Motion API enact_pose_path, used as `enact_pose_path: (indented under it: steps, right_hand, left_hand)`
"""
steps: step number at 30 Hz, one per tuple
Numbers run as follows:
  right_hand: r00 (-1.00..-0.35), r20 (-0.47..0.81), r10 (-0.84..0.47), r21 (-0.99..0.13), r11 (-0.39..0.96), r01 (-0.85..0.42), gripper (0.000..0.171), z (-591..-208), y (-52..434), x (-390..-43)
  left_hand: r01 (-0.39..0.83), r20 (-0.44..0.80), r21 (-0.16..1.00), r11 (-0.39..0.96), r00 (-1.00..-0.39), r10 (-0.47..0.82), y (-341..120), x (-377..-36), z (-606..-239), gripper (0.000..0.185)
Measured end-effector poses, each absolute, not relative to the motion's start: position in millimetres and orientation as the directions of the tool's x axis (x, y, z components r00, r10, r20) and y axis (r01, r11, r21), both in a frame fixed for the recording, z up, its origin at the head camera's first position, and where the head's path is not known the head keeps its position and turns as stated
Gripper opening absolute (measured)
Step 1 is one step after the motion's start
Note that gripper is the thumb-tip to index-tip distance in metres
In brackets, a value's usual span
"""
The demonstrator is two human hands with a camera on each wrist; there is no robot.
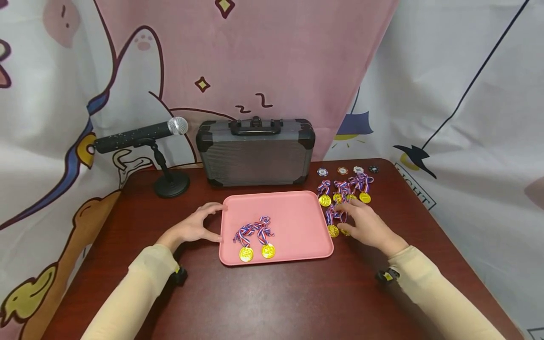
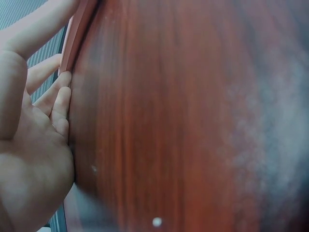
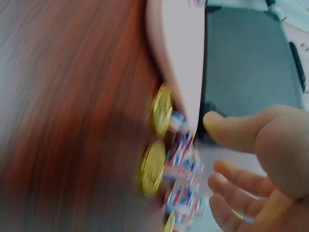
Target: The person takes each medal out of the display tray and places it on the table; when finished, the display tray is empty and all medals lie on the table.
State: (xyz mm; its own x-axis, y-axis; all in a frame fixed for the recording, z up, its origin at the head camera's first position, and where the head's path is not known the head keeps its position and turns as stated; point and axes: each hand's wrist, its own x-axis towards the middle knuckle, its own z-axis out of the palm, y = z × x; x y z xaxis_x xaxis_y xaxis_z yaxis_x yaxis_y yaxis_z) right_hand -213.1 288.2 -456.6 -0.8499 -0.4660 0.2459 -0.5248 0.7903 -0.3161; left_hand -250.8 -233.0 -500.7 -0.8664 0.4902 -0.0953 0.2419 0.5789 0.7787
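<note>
Your left hand [image 1: 193,228] rests against the left edge of the pink tray [image 1: 297,215], fingers loosely spread and gripping nothing. Your right hand [image 1: 367,225] lies over the loose medals [image 1: 335,222] on the table [image 1: 272,297] just right of the tray, fingers relaxed and apart. Two medals [image 1: 257,243] lie inside the tray.
</note>
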Motion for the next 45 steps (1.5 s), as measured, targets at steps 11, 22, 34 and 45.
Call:
enact_pose_path:
  steps: [11,22,34,45]
  right_hand:
    - [-0.703,0.204,-0.681,-0.587,0.490,-0.645,0.039,-466.8,194.9,-203.5]
    - [-0.587,0.083,-0.805,-0.452,0.495,-0.742,0.035,-470.8,138.0,-186.8]
    - [-0.595,0.049,-0.802,-0.385,0.534,-0.752,0.013,-470.0,123.5,-186.5]
    - [-0.608,0.038,-0.793,-0.553,0.490,-0.674,0.015,-468.6,128.7,-192.0]
  left_hand:
    - [0.248,-0.083,0.789,0.562,-0.863,0.498,-233.3,-248.3,-503.9,0.097]
    - [0.218,-0.106,0.797,0.563,-0.867,0.486,-228.4,-249.5,-501.9,0.096]
    - [0.234,-0.089,0.793,0.562,-0.868,0.488,-230.3,-250.8,-500.6,0.096]
    - [0.259,-0.075,0.778,0.573,-0.867,0.493,-234.0,-250.7,-502.2,0.096]
